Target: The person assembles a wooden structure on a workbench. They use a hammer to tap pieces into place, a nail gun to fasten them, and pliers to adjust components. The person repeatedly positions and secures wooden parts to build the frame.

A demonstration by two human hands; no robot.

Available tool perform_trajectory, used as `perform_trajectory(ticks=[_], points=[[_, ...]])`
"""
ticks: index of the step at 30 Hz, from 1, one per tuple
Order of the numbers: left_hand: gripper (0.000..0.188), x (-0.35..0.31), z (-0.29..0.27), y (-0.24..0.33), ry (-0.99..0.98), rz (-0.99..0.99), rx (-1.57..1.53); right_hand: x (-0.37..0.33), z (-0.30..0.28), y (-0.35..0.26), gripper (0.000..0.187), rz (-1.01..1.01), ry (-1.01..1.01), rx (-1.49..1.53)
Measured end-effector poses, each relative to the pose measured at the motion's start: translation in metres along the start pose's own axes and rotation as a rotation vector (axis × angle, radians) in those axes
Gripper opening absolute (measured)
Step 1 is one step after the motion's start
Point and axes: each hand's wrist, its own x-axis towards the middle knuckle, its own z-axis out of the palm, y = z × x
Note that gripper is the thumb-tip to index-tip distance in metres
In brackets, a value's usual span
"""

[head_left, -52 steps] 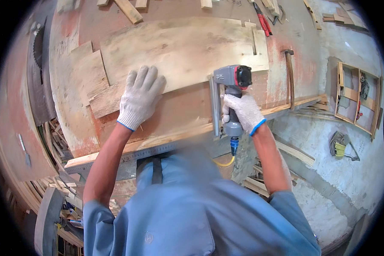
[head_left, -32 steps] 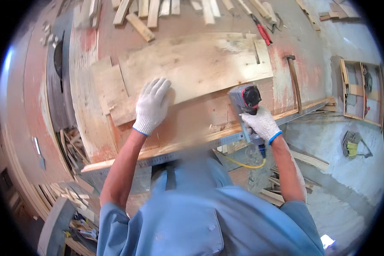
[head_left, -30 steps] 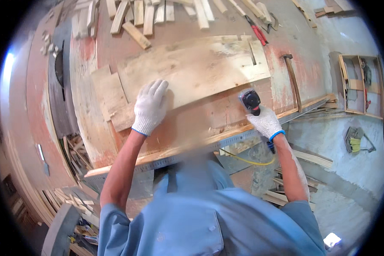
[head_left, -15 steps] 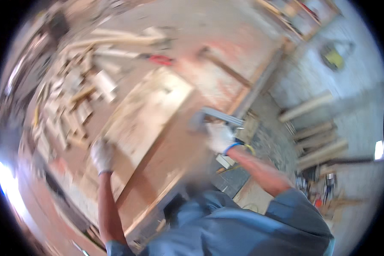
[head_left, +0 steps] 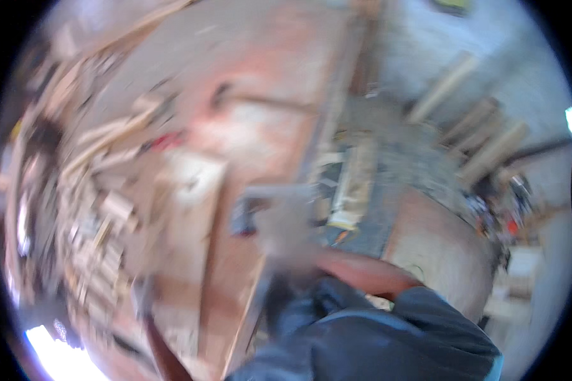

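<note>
A wide pale wooden board (head_left: 183,254) lies lengthwise on the reddish worktop (head_left: 230,286). My left hand (head_left: 143,297), in a white glove, is at the board's left edge; its fingers are smeared by motion, so their grip cannot be made out. My gloved right hand (head_left: 289,225) is closed round a grey nail gun (head_left: 279,192), held just right of the board. Blur hides its fingers and the tool's details. The tool's bluish end points left toward the board.
Many wood offcuts (head_left: 102,254) are heaped left of the board. A red-handled tool (head_left: 166,141) lies beyond it, and a hammer (head_left: 260,100) further right. Wooden strips (head_left: 353,184) are right of the worktop. Timber pieces (head_left: 489,149) lean by the wall.
My view has swung, so the board and offcuts appear further left and lower. The nail gun has come round nearer my body and the board. My left hand stays by the board's left edge.
</note>
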Motion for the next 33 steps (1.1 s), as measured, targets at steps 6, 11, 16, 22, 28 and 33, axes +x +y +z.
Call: perform_trajectory(ticks=[6, 11, 16, 22, 28, 33], points=[[0.022, -0.114, -0.029, 0.124, -0.037, -0.124, 0.021, 0.061, 0.017, 0.004, 0.037, -0.266, 0.292, 0.338], [0.025, -0.208, -0.029, 0.119, -0.031, -0.004, 0.425, 0.148, 0.002, 0.03, 0.043, -0.154, 0.283, 0.39], [0.028, -0.251, -0.037, 0.127, -0.182, -0.14, 0.309, 0.167, 0.031, -0.029, 0.055, -0.063, -0.012, 1.113], [0.034, -0.154, -0.047, 0.086, 0.042, -0.097, 0.142, 0.146, 0.042, -0.073, 0.067, 0.187, -0.245, 1.383], [0.037, 0.02, -0.049, 0.017, 0.38, 0.128, 0.352, 0.142, 0.046, -0.062, 0.065, 0.118, -0.138, 1.344], [0.04, 0.141, -0.089, -0.005, 0.606, 0.093, 0.424, 0.131, 0.05, -0.056, 0.056, 0.19, -0.099, 1.571]])
